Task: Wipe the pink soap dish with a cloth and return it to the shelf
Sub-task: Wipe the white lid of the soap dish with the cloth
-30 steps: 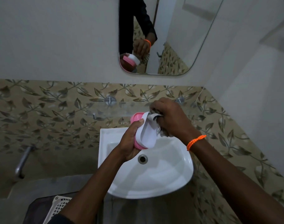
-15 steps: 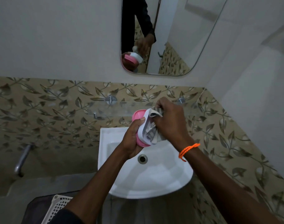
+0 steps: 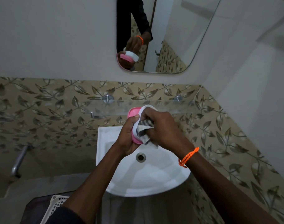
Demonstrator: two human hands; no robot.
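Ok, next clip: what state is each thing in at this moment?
pink soap dish: held tilted on edge above the basin, off the shelf.
cloth: bunched, pressed into the dish.
left hand: grip on the dish.
right hand: grip on the cloth.
glass shelf: bare where visible.
sink basin: drain open, no standing water.

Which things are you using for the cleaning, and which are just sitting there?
For the job: soap dish, cloth, glass shelf, left hand, right hand.
Just there: sink, mirror, white basket, wall tap.
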